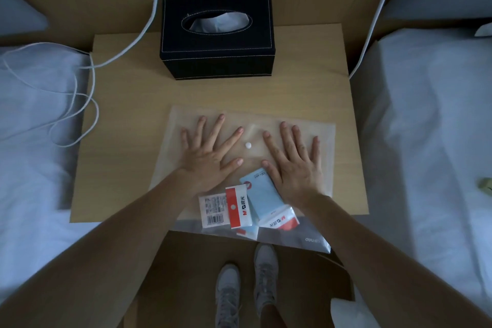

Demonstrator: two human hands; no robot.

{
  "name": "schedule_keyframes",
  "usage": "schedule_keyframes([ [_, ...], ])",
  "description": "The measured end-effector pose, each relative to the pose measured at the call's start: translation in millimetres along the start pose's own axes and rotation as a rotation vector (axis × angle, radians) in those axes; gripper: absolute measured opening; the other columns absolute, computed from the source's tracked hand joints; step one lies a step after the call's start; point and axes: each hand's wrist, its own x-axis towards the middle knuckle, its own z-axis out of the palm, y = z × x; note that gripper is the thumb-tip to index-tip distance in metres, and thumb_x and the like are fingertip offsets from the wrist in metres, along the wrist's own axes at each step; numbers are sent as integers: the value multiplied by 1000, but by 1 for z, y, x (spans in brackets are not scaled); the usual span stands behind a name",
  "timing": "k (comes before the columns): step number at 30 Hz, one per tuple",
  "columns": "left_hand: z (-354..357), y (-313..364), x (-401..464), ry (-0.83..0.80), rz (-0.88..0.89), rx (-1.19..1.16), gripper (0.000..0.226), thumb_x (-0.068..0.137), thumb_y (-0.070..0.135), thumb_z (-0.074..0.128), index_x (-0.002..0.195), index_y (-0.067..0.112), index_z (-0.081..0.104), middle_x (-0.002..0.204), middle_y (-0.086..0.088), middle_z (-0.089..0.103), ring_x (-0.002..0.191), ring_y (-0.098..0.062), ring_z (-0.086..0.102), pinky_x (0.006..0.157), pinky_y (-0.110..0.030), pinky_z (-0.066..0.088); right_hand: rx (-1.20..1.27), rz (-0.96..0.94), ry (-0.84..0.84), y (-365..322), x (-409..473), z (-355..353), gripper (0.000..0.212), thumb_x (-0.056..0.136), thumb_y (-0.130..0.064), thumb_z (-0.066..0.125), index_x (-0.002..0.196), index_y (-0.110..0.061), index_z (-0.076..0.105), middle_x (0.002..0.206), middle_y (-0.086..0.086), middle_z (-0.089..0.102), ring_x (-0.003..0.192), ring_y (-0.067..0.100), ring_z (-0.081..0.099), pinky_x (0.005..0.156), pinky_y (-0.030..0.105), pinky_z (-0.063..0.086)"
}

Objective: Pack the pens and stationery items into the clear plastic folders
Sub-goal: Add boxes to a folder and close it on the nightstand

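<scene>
Clear plastic folders [292,125] lie flat in the lower middle of the frame, on a small wooden bedside table [119,168], their near edge hanging slightly over the table's front. A white snap button [248,145] sits at the centre of the top folder's flap. Both hands rest palm-down on the plastic with fingers straight and spread, gripping nothing: the left hand [210,152] to the left of the button, the right hand [295,165] to its right. They seem to be pressing the folder flat, perhaps to smooth it or steady it before the snap is fastened. Just below the hands, toward the bottom centre, lie several packets: a pale blue pad of sticky notes [259,189] partly under the right palm, and red-and-white stationery packets [226,208] with a barcode label. Whether these lie inside the folder or between two folders cannot be told through the plastic. No loose pens are visible. Behind the folders, upper centre, stands a black tissue box [217,61], well apart from the hands. White cables [87,104] loop at the left edge of the table, clear of the work. White bedding [426,128] flanks the table on both sides, and grey shoes [247,287] show at the bottom centre.
</scene>
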Motion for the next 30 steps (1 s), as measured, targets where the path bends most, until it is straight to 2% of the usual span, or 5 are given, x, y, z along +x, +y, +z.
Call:
schedule_keyframes([
  [7,-25,-20,-3,284,-41,-81,79,89,69,-3,144,30,37,151,-10,33,133,-34,32,102,-55,27,36,23,50,9,6,-14,65,91,-64,0,150,-35,-3,157,-4,-14,146,20,-11,113,47,-15],
  [12,0,-45,-2,58,-156,-87,69,83,66,3,146,43,-14,158,1,-22,145,-24,-16,116,-54,0,28,96,93,35,10,-13,65,93,-61,5,151,-33,1,160,-1,-2,146,16,-6,115,46,-12],
  [18,9,-48,3,45,-144,-181,64,92,65,13,144,44,-17,155,-1,-29,143,-22,-23,114,-50,-10,-15,94,109,37,12,-7,63,95,-58,10,152,-32,6,159,0,2,147,19,2,115,43,-10],
  [23,0,-56,-7,230,-155,-290,62,98,46,38,151,36,8,161,0,-2,147,-25,0,115,-49,0,23,92,47,39,11,-13,66,91,-62,2,151,-34,-8,158,-1,-15,145,16,-15,114,41,-17],
  [30,22,-61,-63,437,-458,-737,57,95,25,54,146,13,31,141,-17,40,124,-35,44,103,-46,38,364,511,185,22,-37,-35,67,94,-33,52,150,-17,18,151,18,19,138,35,22,113,45,16],
])
